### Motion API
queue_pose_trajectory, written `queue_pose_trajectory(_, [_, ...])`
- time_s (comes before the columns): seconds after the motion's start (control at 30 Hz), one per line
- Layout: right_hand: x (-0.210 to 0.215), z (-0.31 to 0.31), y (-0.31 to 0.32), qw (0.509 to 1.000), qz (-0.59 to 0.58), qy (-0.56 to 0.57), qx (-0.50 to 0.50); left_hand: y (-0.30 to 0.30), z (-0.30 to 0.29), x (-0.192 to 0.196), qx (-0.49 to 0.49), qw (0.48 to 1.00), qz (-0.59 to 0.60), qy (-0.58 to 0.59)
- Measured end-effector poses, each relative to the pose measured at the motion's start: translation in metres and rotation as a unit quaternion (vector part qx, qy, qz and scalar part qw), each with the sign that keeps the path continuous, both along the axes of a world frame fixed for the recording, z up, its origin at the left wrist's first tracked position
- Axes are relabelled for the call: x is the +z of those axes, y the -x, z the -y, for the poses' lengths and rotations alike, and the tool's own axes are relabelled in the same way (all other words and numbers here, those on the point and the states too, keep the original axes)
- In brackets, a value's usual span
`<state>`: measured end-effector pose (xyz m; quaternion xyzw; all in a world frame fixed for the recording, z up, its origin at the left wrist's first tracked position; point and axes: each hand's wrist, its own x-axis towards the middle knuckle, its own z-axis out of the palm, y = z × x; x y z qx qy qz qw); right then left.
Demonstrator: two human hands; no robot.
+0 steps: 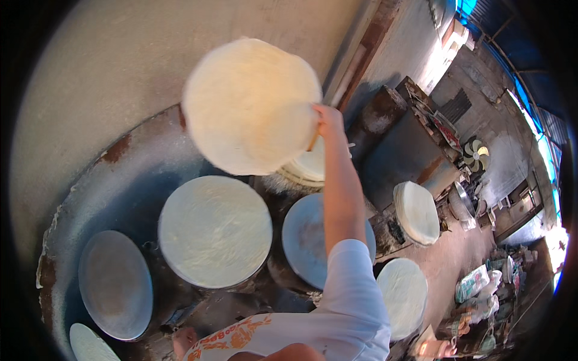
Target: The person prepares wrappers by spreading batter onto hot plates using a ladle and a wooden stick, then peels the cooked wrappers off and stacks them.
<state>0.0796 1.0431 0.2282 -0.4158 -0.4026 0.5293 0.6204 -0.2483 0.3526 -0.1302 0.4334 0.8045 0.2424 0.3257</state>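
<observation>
My right hand (328,120) is raised in front of me, its fingers pinched on the right edge of a large, thin, pale round flatbread (250,105). The flatbread hangs in the air above the griddles and is slightly blurred. A short brown stick-like piece (313,142) shows just below my fingers. Under the flatbread, a round griddle (215,231) is covered with a pale layer. To its right, a bare grey griddle (302,240) lies partly behind my forearm. My left hand (185,342) is low at the left of my shirt, its fingers too unclear to read.
Another bare griddle (115,284) stands at the left, with a pale-covered one (90,344) below it. Pale rounds are piled (308,165) behind my wrist, and a thick stack (416,213) sits to the right. A covered round (402,298) is beside my sleeve. A fan (475,155) stands farther back.
</observation>
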Motion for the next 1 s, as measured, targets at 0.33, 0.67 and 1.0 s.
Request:
queue_pose_trajectory(0.33, [-0.207, -0.133, -0.214, 0.962, 0.002, 0.177, -0.209, -0.097, -0.149, 0.091, -0.036, 0.995, 0.036, 0.088])
queue_pose_trajectory(0.67, [-0.237, -0.069, -0.204, 0.952, 0.224, 0.193, -0.082, -0.119, -0.175, 0.104, 0.015, 0.993, 0.046, 0.105])
queue_pose_trajectory(1.0, [-0.215, -0.143, -0.221, 0.862, 0.431, 0.212, -0.161, -0.125, -0.168, 0.115, 0.051, 0.993, 0.033, 0.104])
